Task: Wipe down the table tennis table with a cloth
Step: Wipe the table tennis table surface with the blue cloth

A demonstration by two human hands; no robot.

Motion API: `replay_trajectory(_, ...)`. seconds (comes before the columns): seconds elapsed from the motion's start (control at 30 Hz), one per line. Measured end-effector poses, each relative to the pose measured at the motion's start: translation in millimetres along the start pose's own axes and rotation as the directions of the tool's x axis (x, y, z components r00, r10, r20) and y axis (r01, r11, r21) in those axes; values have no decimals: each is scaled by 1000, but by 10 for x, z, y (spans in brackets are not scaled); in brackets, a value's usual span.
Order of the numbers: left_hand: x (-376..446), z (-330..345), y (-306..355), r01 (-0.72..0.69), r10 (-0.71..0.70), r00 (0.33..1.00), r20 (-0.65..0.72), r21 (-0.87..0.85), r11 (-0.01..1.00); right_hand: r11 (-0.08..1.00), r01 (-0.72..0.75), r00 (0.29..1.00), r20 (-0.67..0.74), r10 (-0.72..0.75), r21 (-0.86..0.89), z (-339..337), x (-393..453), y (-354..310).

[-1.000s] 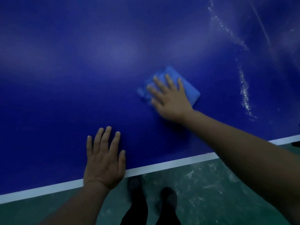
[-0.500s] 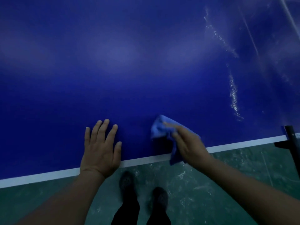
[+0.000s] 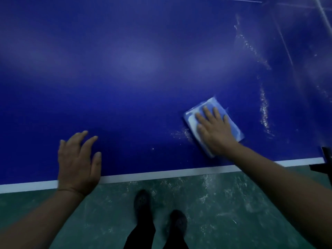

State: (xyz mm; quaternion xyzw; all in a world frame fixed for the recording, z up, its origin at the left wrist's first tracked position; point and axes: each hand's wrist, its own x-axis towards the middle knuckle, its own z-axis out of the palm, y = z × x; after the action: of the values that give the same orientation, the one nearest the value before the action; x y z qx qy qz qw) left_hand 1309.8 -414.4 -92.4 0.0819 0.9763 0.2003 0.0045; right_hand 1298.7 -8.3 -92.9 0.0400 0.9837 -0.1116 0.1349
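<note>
The dark blue table tennis table point(image 3: 143, 78) fills the upper part of the view, with a white line point(image 3: 161, 174) along its near edge. A folded light blue cloth point(image 3: 235, 130) lies flat on the table at the right. My right hand point(image 3: 214, 130) presses on it with straight, spread fingers. My left hand point(image 3: 78, 160) rests on the table at the near edge, fingers spread and slightly lifted. White streaks of dust or moisture point(image 3: 264, 108) mark the surface right of the cloth, and a small smear point(image 3: 179, 133) lies just left of it.
Below the table edge is a green, scuffed floor point(image 3: 215, 203). My two dark shoes point(image 3: 158, 211) stand on it close to the table. A black post or bracket point(image 3: 326, 159) sticks out at the right edge of the table.
My right hand had lifted the bunched cloth at the near edge. Now the cloth lies flat further right and further in, pressed by the open hand. The left hand's fingers have lifted slightly.
</note>
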Motion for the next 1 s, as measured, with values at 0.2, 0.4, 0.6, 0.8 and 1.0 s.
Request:
replay_trajectory(0.2, 59, -3, -424, 55, -63, 997, 51, 158, 986, 973, -201, 976, -113, 188, -115, -49, 544, 484)
replay_trajectory(0.4, 44, 63, -506, 47, -55, 997, 62, 128, 991, 983, 122, 987, -92, -135, -136, 365, 119, -357)
replay_trajectory(0.6, 36, 58, -534, 42, -45, 998, 49, 69, 997, 971, -179, 983, -71, 169, -160, -10, 543, 290)
replay_trajectory(0.8, 34, 43, -499, 40, -42, 998, 44, 54, 998, 929, 295, 946, -72, -317, -222, 439, 332, -886)
replay_trajectory(1.0, 24, 50, -515, 23, -24, 1000, 20, 44, 999, 757, 564, 814, 69, -577, -328, 272, 405, -384)
